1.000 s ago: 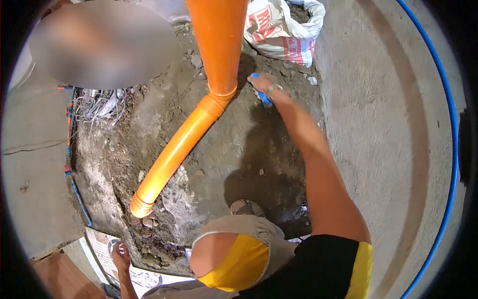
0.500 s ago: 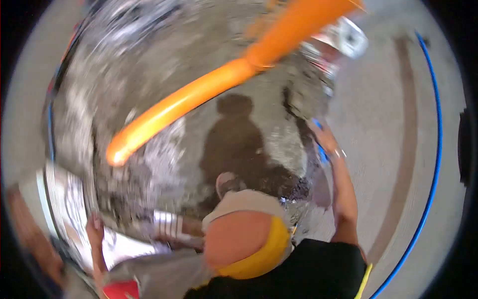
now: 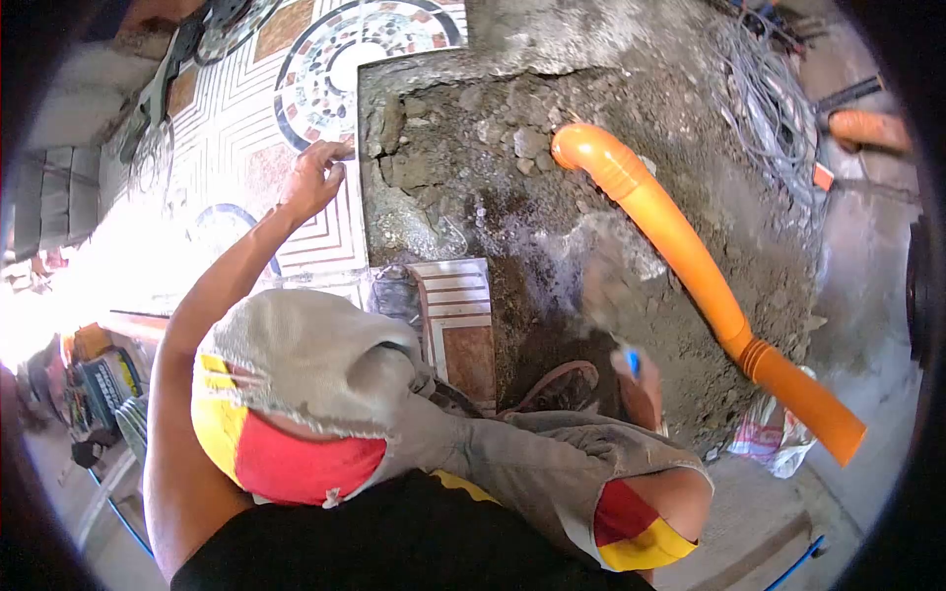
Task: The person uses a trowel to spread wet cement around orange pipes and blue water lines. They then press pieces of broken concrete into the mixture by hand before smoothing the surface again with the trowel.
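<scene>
My left hand point(image 3: 320, 177) rests on the patterned tile floor point(image 3: 261, 163), its bent fingers at the tile's edge beside the dug-out soil point(image 3: 434, 163). Thumb and fingers are apart and nothing shows between them. Low over the soil by my shoe point(image 3: 559, 389), my right hand point(image 3: 645, 394) is closed around a blue-handled tool point(image 3: 632, 361). Motion smears this hand, and the tool's working end is too blurred to make out. An orange pipe point(image 3: 680, 246) with a bent end lies across the soil to the right of both hands.
A loose tile piece point(image 3: 465, 340) with white stripes stands between my knees and the soil. Tangled grey cable point(image 3: 769, 98) lies at the back right. Beside the pipe's wide end is a plastic sack point(image 3: 774, 433). Tools and a crate point(image 3: 108, 379) stand at the left.
My view has swung left, so the pipe now appears on the right. My left hand shows farther forward along the tile edge. My right hand keeps the blue-handled tool, now nearer my shoe.
</scene>
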